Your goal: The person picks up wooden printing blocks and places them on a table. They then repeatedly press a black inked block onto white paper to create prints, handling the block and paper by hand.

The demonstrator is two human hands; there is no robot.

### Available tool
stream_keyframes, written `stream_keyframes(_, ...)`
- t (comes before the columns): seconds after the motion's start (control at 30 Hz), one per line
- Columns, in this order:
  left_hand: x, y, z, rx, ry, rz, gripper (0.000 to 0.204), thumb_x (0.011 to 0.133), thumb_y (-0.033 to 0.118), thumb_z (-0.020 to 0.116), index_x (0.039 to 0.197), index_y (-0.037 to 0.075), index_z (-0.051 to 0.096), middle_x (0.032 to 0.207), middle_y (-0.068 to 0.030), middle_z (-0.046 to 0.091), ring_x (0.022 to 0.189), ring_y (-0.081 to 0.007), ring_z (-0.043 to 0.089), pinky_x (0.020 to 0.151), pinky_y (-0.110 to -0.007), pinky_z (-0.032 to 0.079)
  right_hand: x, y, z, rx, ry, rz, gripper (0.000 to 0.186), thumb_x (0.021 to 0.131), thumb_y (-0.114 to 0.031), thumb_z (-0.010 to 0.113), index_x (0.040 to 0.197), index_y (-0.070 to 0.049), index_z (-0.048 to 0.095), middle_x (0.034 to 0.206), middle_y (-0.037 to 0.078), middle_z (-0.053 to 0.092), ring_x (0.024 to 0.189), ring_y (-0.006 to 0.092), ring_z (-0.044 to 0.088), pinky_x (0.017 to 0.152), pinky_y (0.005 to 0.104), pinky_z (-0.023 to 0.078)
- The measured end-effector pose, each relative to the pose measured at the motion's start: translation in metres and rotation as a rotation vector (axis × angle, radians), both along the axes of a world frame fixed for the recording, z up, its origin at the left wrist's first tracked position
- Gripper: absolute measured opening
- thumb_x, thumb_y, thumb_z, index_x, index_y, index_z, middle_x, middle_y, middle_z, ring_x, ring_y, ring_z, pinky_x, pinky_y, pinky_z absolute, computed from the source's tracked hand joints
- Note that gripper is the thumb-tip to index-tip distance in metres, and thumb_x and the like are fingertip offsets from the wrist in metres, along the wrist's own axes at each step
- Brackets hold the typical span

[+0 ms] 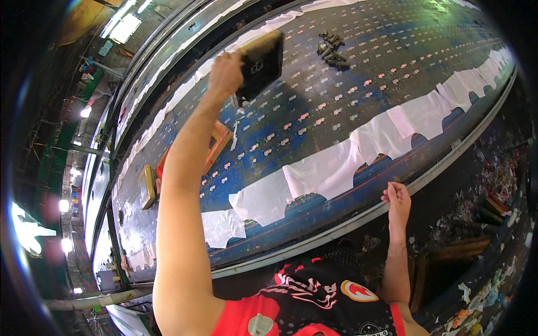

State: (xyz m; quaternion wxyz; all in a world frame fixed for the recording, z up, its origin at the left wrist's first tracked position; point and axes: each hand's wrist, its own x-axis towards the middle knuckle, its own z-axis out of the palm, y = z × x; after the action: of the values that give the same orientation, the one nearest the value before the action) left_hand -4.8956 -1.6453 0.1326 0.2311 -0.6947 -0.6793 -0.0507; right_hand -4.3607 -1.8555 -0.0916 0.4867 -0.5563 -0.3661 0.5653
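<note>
My left hand (224, 75) grips a tilted screen-printing frame (259, 67) with a yellow edge and dark mesh, raised over the long printing table (314, 134). My right hand (396, 199) hangs by the table's near edge, fingers curled, with nothing seen in it. Small printed marks run in rows across the dark blue table top. White fabric pieces (319, 173) lie in an overlapping row along the near edge. An orange frame (221, 140) lies on the table, partly hidden by my left forearm, with a yellow-edged object (147, 187) farther left.
Several dark cylindrical pieces (334, 53) lie piled toward the back. More white strips line the far edge, with other long tables beyond. A metal rail (437, 171) edges my table. Scraps litter the floor (482, 269) at the right. Pipes and lamps (126, 28) show at the left.
</note>
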Motion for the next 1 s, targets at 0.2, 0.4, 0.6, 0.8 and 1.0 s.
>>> stream_keyframes(0.2, -0.023, -0.134, -0.027, 0.192, -0.955, 0.232, 0.053, 0.112, 0.030, 0.056, 0.156, 0.002, 0.051, 0.142, -0.0289, 0.065, 0.135, -0.0431, 0.060, 0.114, -0.047, 0.046, -0.037, -0.008, -0.003, -0.001, 0.140, 0.122, 0.024, 0.109, -0.024, 0.068, 0.121, -0.003, 0.068, 0.101, 0.006, 0.073, 0.087, 0.0154, 0.073, 0.081, 0.0290, 0.058)
stream_keyframes(0.4, 0.096, -0.399, -0.092, 0.437, -1.884, 0.373, 0.060, 0.116, 0.033, 0.053, 0.163, -0.001, 0.040, 0.158, -0.0125, 0.050, 0.144, -0.0217, 0.047, 0.121, -0.034, 0.037, -0.141, -0.039, 0.061, 0.072, 0.579, 0.530, 0.070, 0.108, -0.048, 0.063, 0.159, -0.007, 0.039, 0.137, 0.015, 0.067, 0.121, 0.0263, 0.069, 0.104, 0.0402, 0.053)
stream_keyframes(0.6, 0.156, -0.621, -0.139, 0.773, -1.969, 0.579, 0.071, 0.114, 0.030, 0.057, 0.168, -0.002, 0.025, 0.159, -0.0101, 0.048, 0.144, -0.0192, 0.047, 0.119, -0.032, 0.036, -0.241, -0.137, 0.071, -0.136, 0.619, 1.034, 0.058, 0.117, -0.036, 0.045, 0.161, 0.002, 0.040, 0.149, 0.014, 0.062, 0.131, 0.0201, 0.063, 0.112, 0.0356, 0.050)
stream_keyframes(0.8, 0.173, -0.818, -0.112, 0.840, -1.962, 0.529, 0.070, 0.101, 0.002, 0.072, 0.161, -0.003, 0.036, 0.152, -0.0113, 0.054, 0.140, -0.0215, 0.053, 0.122, -0.037, 0.039, -0.323, -0.275, 0.061, -0.164, 0.454, 1.346, 0.048, 0.116, -0.023, 0.049, 0.149, 0.012, 0.054, 0.149, 0.014, 0.062, 0.130, 0.0189, 0.063, 0.110, 0.0354, 0.051)
stream_keyframes(1.0, 0.193, -0.969, -0.122, 1.410, -1.718, 0.589, 0.074, 0.101, 0.028, 0.078, 0.159, -0.002, 0.043, 0.146, -0.0126, 0.061, 0.131, -0.0205, 0.060, 0.111, -0.036, 0.047, -0.377, -0.413, 0.072, -0.218, 0.444, 1.808, 0.058, 0.116, -0.034, 0.053, 0.156, 0.007, 0.049, 0.153, 0.013, 0.060, 0.133, 0.0198, 0.062, 0.113, 0.0378, 0.049)
